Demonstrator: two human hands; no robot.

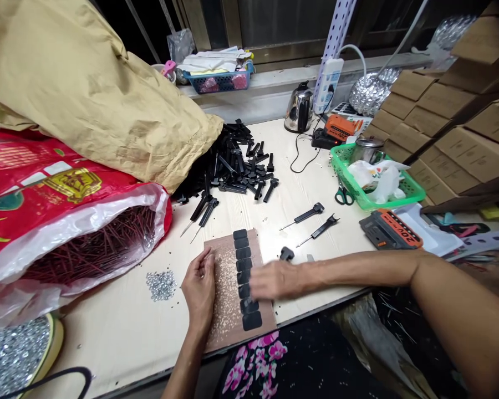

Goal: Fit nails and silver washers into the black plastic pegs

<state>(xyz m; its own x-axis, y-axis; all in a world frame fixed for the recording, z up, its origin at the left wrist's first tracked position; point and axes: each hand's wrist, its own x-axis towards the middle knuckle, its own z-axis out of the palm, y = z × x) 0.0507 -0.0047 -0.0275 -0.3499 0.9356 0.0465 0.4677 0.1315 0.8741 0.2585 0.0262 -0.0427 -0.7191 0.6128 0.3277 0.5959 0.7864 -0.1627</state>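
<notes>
A brown, pale-speckled board [224,316] lies at the table's front edge. Down its right part runs a column of several black rounded-square pieces [243,253]. My left hand [200,285] rests over the board's left edge, fingers curled and thumb against them; whatever they pinch is hidden. Over the lower black pieces is my right hand [272,280], its fingers smeared by motion. Just behind that wrist sits a black plastic part [286,254]. Farther back lie two black-handled pieces with thin metal shafts, one [307,214] behind the other [322,228]. Left of the board is a small pile of clear shiny bits [161,285].
Black plastic handles [237,166] are heaped at the back beside a tan sack [149,122]. A red bag [66,183] of dark red sticks and a tub [58,341] of shiny bits stand left. Right are a green basket [418,191], scissors [344,195], a battery [388,230] and stacked cartons [461,149].
</notes>
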